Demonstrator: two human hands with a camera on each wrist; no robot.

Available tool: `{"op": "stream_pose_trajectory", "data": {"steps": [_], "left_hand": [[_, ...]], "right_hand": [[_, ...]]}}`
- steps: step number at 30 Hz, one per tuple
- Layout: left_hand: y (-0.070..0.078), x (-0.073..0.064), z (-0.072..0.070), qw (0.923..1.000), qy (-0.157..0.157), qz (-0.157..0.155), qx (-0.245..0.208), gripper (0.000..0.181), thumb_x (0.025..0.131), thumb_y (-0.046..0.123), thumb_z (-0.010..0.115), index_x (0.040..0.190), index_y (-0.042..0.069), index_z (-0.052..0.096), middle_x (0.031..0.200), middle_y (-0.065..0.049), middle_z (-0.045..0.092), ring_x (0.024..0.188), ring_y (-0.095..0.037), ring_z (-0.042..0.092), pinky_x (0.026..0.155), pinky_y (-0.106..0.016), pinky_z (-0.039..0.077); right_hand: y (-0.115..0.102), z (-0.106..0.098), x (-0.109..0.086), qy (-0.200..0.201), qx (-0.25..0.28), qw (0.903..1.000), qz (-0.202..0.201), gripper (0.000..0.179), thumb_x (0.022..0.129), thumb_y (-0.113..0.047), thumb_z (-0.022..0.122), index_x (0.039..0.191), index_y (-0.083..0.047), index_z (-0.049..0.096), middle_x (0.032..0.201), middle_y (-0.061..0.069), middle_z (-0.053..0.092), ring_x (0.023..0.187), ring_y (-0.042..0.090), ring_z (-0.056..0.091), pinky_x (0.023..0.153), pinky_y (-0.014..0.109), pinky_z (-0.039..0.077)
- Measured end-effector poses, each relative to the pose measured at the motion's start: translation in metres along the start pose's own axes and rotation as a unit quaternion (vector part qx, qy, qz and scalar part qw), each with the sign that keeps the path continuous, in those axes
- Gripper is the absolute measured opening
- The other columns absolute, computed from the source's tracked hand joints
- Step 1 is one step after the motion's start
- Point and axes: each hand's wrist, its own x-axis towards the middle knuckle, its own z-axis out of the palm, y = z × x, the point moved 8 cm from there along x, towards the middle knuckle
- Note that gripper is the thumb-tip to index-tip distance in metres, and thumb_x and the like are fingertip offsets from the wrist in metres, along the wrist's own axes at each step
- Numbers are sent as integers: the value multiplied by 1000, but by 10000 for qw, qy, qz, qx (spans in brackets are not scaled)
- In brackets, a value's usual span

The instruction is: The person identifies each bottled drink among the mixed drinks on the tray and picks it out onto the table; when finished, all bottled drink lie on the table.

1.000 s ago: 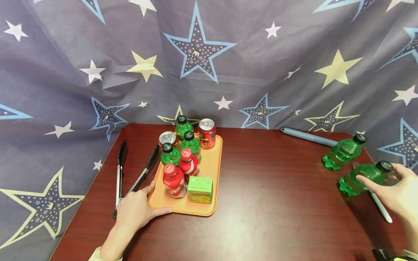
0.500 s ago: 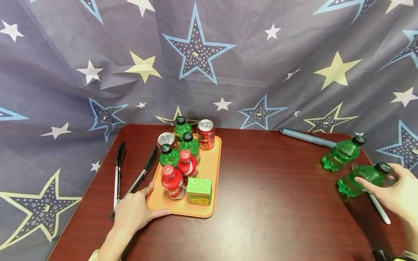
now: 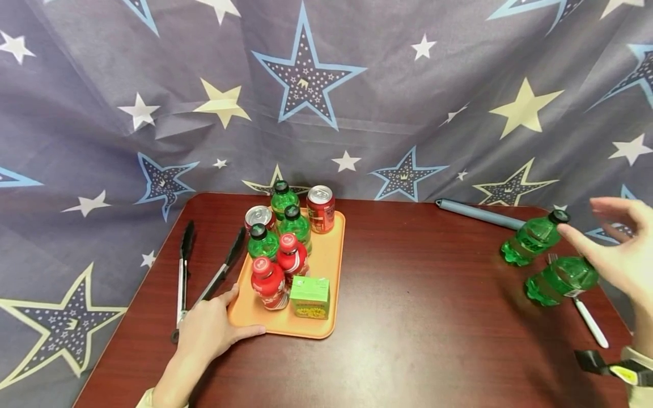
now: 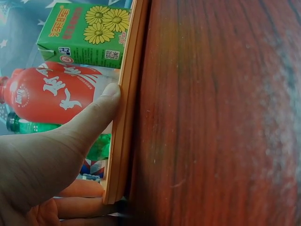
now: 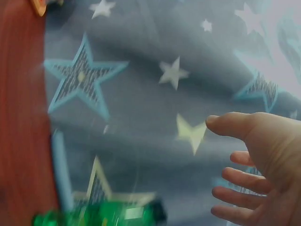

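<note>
My left hand (image 3: 206,328) grips the near-left corner of an orange tray (image 3: 334,266); in the left wrist view its thumb lies against the rim and its fingers reach round the side. The tray carries red bottles (image 3: 269,283), green soda bottles (image 3: 297,226), red cans (image 3: 321,209) and a green drink carton (image 3: 310,297). On the right, my right hand (image 3: 624,255) hangs in the air, holding nothing, with thumb and fingers spread. Just below it is a green soda bottle (image 3: 561,280), whose cap the hand hides. Another green soda bottle (image 3: 533,241) stands farther back.
Black-tipped tongs (image 3: 216,280) lie spread left of the tray. A grey-blue rod (image 3: 479,214) lies along the back edge at right. A fork (image 3: 589,323) with a pale handle lies partly behind the nearer bottle. A star-patterned cloth (image 3: 388,113) hangs behind the table.
My right hand has let go of the nearer green soda bottle and lifted upward. The bottle stays where it was. My left hand keeps its hold on the tray.
</note>
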Motion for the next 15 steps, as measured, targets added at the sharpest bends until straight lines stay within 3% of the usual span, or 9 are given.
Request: {"op": "stream_pose_trajectory", "data": {"steps": [9,15], "left_hand": [[1,1,0,9999,96,69,-45,117,58,81,88,141,2,68,118,-31,75,93,-48,73,68,-58,57],[-2,0,1,10000,-51,-70,9,119,57,83,87,143,3,66,121,-32,74,96,-49,73,66,-56,56]], "right_hand": [[-81,49,24,-732,344,9957,-448,58,75,-1,93,129,-7,74,107,-37,65,98,-19,64,89,-1,47],[-133,92,21,-1125,770,9849,-1064,58,73,-1,95,127,-11,77,105,-38,68,95,-17,68,89,3,51]]}}
